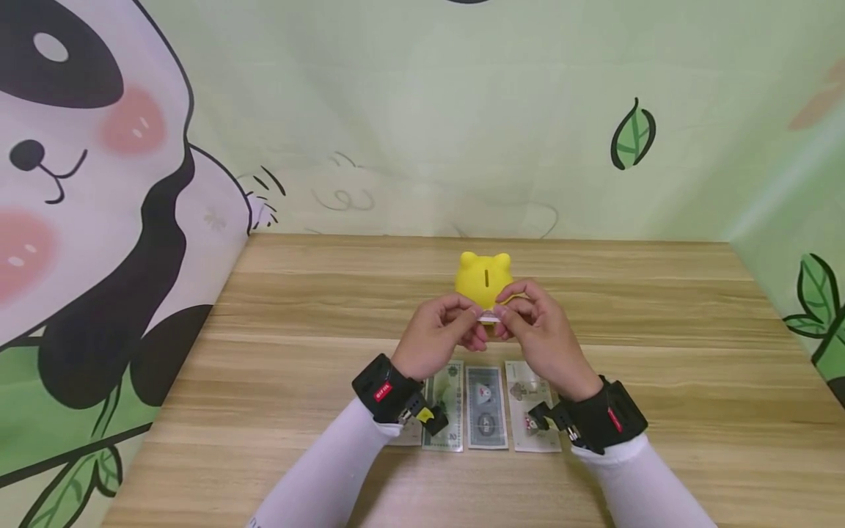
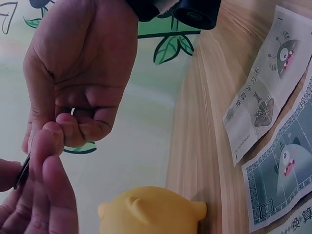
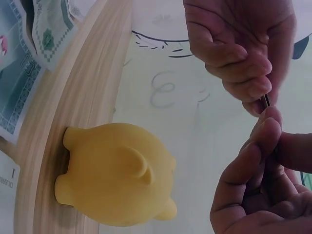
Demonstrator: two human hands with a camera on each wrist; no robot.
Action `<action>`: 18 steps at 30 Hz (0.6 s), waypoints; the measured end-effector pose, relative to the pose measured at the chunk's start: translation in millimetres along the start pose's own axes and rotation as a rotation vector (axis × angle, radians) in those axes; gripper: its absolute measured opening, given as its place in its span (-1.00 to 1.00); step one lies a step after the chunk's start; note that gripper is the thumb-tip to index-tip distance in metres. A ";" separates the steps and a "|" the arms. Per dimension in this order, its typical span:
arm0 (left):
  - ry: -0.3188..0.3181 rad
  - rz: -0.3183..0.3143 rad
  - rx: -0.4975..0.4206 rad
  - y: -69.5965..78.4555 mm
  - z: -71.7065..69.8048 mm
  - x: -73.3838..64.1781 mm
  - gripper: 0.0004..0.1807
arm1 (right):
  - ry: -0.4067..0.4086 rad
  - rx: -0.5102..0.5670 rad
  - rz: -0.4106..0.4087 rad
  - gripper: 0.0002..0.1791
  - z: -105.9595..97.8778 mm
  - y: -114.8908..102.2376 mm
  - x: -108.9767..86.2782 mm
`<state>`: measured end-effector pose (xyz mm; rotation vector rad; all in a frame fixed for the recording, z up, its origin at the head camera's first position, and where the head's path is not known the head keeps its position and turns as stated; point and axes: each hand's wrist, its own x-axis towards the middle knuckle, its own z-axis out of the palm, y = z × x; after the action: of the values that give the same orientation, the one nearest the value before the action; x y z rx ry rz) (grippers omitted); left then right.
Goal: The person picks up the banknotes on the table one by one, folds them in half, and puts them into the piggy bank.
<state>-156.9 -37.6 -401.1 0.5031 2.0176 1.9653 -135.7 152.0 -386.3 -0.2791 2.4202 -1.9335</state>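
Note:
Both hands meet just in front of the yellow piggy bank (image 1: 470, 281), above the table. My left hand (image 1: 436, 336) pinches one end of a small, thin folded paper note (image 1: 488, 317) between thumb and fingers. The other end is pinched by my right hand (image 1: 546, 343). Only a narrow pale edge of the note shows in the head view, and fingers cover most of it in both wrist views. The piggy bank stands upright, its coin slot (image 1: 486, 278) facing up toward the head camera.
Several play banknotes lie side by side below the hands: a green one (image 1: 451, 389), a blue one (image 1: 487, 422), a pale one (image 1: 527, 381), and another partly hidden by the left wrist camera. The wooden table (image 1: 317, 293) meets a cartoon panda backdrop (image 1: 429, 147).

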 end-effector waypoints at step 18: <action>0.015 0.022 0.030 0.1 -2.2 -0.1 -0.76 | -0.051 0.040 0.030 -0.81 -0.4 -1.8 0.0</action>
<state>-157.7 -39.7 -401.0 0.5207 2.0619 1.9604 -135.5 152.0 -384.4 -0.2850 2.3379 -1.9348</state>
